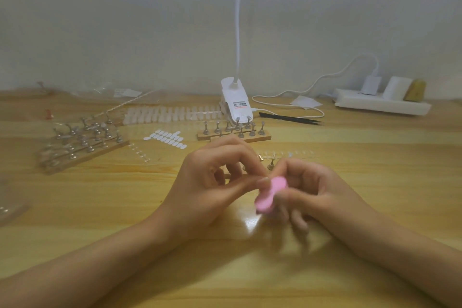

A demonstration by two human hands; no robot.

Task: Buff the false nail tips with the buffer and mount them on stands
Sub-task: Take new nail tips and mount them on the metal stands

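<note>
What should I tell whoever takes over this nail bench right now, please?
The left hand pinches a nail tip, mostly hidden by its fingers. The right hand grips the pink buffer against it; the blur suggests buffing is under way. The left rack of stands seems to carry several mounted tips; the middle rack looks bare. A long row of tips lies behind. Left to do: finish this tip, mount it, then work through the row.

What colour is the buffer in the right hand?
Pink. The buffer in the right hand shows clearly in the head view.
</note>
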